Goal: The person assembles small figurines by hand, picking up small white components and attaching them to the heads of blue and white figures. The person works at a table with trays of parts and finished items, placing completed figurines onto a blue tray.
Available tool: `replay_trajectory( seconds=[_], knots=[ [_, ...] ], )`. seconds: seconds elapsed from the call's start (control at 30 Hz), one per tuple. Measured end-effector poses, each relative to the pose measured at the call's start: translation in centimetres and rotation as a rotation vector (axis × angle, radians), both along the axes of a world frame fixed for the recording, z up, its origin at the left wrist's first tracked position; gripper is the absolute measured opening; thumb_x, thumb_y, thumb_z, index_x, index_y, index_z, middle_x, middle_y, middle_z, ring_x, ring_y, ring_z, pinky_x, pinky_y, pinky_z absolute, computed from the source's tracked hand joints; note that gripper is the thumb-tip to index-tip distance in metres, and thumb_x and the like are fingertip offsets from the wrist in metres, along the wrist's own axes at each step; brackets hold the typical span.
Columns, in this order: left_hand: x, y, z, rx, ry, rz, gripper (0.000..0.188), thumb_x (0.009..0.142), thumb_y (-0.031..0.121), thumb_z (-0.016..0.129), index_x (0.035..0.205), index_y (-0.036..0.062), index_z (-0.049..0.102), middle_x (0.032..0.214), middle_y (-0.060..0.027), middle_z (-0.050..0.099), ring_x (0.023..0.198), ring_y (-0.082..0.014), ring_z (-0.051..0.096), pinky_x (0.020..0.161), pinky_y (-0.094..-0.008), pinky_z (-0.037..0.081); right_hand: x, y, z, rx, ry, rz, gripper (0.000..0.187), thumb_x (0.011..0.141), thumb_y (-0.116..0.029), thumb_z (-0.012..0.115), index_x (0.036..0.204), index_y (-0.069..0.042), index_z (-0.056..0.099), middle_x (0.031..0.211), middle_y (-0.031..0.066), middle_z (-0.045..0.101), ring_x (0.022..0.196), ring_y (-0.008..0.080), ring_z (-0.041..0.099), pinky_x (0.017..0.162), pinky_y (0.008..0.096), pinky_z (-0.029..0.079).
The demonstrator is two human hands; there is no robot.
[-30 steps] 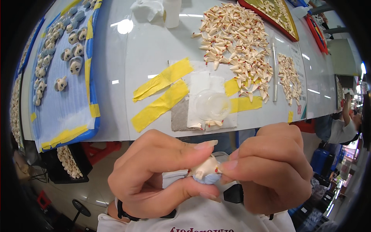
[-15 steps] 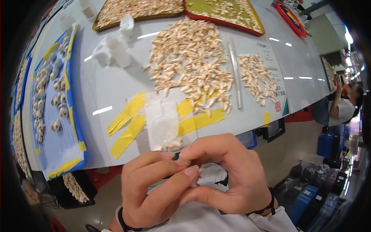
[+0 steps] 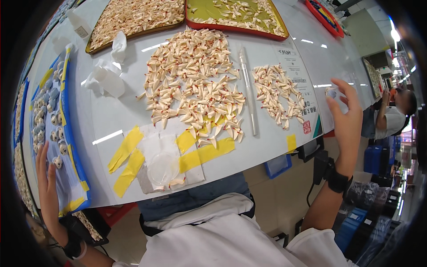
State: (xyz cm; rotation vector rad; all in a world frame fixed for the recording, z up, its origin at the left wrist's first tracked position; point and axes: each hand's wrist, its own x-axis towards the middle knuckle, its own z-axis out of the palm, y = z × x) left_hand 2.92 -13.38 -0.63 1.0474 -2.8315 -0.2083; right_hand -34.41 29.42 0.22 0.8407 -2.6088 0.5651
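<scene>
My left hand (image 3: 48, 189) reaches over the near end of a blue-framed tray (image 3: 73, 147), its fingers stretched and thumb apart. Beside its thumb lies a small white figure with dark spots (image 3: 58, 161); several similar animal-like pieces (image 3: 48, 99) sit farther up the tray. At the right, my right hand (image 3: 346, 113) has its index finger and thumb spread around a small blue-and-white piece (image 3: 330, 92) by the table surface. The piece is close to the thumb; whether they touch is unclear. Midtable lies a pile of cream pointed pieces with red tips (image 3: 191, 75).
A smaller cream pile (image 3: 278, 95) lies past a clear-and-silver pen-like tool (image 3: 248, 91). Two trays (image 3: 186, 13) of such pieces stand at the back. Yellow tape (image 3: 207, 152), a clear round dish (image 3: 162, 169), crumpled tissue (image 3: 104, 80) and a bottle (image 3: 78, 24) are nearby. Another person (image 3: 396, 113) sits right.
My hands, together at my front before, have parted: the left to the blue-framed tray, the right out to the far right with its fingers spread. The view has shifted slightly.
</scene>
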Motion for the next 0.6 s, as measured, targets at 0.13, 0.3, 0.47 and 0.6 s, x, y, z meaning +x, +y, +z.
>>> replay_trajectory(
  seconds=[0.13,0.3,0.47,0.6],
  knots=[
    [-1.0,2.3,0.3,0.044,-0.069,-0.029,0.033,0.086,0.010,0.046,0.119,0.0058,0.049,0.130,-0.0108,0.041,0.124,-0.0244,0.033,0.102,-0.0353,0.024,1.8,-3.8,0.1,-0.036,-0.300,0.160,0.021,0.067,-0.001,0.060,0.088,0.001,0.059,0.087,0.0109,0.059,0.072,0.0184,0.056,0.065,0.0274,0.044],
    [-0.4,2.9,1.2,0.188,0.061,0.028,0.027,0.081,-0.003,0.046,0.108,0.0006,0.053,0.114,-0.0103,0.052,0.106,-0.0202,0.048,0.090,-0.0300,0.036,1.5,-5.0,-0.1,-0.042,-0.408,0.125,0.011,0.066,0.002,0.058,0.078,0.003,0.058,0.073,0.0106,0.058,0.063,0.0186,0.054,0.061,0.0268,0.043],
    [0.0,3.9,1.2,0.220,0.440,0.011,0.021,0.087,0.003,0.045,0.107,0.0016,0.052,0.106,-0.0069,0.052,0.088,-0.0118,0.047,0.074,-0.0238,0.038,1.9,-4.8,0.1,-0.211,-0.272,0.059,0.006,0.074,0.001,0.057,0.079,0.003,0.056,0.072,0.0083,0.059,0.065,0.0129,0.056,0.064,0.0238,0.043],
    [-1.0,9.3,2.2,0.417,0.712,-0.084,0.024,0.080,0.018,0.059,0.099,0.0049,0.051,0.098,-0.0104,0.049,0.084,-0.0141,0.047,0.064,-0.0216,0.038,3.7,-5.2,1.6,-0.543,-0.540,0.142,0.010,0.080,-0.001,0.055,0.089,0.005,0.054,0.080,0.0067,0.059,0.069,0.0096,0.055,0.065,0.0208,0.044]
  ],
)
